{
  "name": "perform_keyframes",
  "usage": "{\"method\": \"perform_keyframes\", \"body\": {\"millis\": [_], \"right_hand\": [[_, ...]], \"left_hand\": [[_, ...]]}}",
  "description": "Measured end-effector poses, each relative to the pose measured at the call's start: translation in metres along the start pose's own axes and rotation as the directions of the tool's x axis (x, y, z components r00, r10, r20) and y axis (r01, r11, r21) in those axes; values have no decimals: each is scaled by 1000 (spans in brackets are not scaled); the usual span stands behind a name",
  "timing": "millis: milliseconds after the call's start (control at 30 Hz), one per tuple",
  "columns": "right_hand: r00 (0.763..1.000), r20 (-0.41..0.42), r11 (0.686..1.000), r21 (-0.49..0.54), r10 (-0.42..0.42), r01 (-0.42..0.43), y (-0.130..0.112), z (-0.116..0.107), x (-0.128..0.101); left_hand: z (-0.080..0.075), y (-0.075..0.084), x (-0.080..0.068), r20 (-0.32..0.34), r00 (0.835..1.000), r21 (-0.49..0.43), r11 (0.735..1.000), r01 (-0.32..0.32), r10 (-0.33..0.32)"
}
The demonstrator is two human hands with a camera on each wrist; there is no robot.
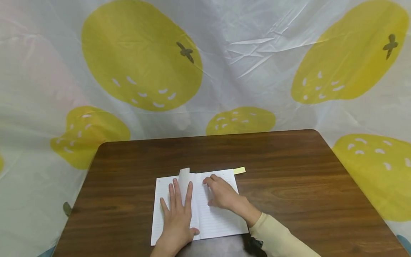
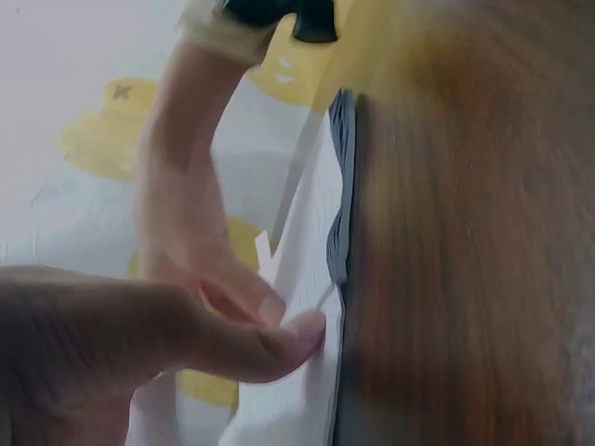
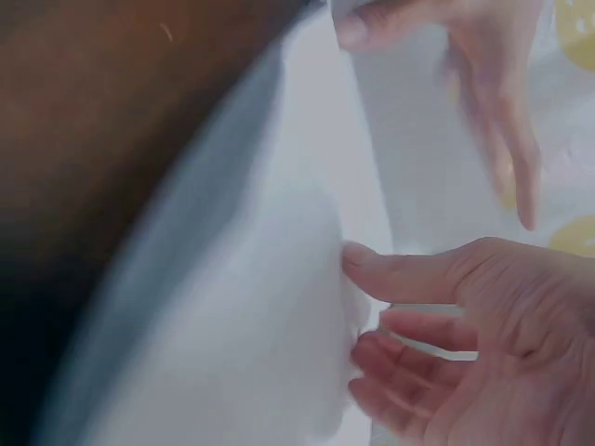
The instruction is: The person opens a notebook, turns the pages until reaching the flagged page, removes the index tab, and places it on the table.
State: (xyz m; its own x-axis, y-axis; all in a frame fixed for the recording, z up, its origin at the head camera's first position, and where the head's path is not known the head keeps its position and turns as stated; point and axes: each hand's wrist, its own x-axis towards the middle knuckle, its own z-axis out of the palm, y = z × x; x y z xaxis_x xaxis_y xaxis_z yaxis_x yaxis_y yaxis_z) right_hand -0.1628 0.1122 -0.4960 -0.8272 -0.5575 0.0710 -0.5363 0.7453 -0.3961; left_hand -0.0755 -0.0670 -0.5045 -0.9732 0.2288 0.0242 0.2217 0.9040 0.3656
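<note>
An open lined notebook [image 1: 221,217] lies on the table, its dark cover edge showing in the left wrist view. My left hand [image 1: 177,217] rests on the left page with fingers spread, its thumb [image 2: 302,336] near the spine. Beside those fingers a narrow white paper flap [image 1: 184,176] stands up past the notebook's top edge. Over the right page is my right hand [image 1: 222,192], fingers loosely bent. In the right wrist view its thumb [image 3: 367,260] and fingertips touch the paper, with a gap between them. A yellow sticky tab [image 1: 239,170] juts from the top right corner.
The brown wooden table [image 1: 305,185] extends around the notebook. Behind it hangs a pale curtain [image 1: 250,53] printed with yellow fruit. A dark band [image 1: 257,244] sits at my right wrist, by the cream sleeve [image 1: 279,235].
</note>
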Motion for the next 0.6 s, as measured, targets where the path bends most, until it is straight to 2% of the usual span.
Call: {"method": "perform_keyframes", "body": {"millis": [100,300,467,600], "right_hand": [[998,61,995,-93,30,-25,0,-5,10],[974,206,983,-173,92,-56,-1,-9,26],[945,303,961,-273,120,-35,-8,-9,38],[929,344,952,-305,134,-24,-13,-11,41]], "left_hand": [[1,3,1,-46,998,86,996,-35,39],[3,-1,2,-89,995,201,979,-27,45],[3,-3,4,-51,998,217,976,-15,26],[2,-3,5,-1,999,199,979,-38,39]]}}
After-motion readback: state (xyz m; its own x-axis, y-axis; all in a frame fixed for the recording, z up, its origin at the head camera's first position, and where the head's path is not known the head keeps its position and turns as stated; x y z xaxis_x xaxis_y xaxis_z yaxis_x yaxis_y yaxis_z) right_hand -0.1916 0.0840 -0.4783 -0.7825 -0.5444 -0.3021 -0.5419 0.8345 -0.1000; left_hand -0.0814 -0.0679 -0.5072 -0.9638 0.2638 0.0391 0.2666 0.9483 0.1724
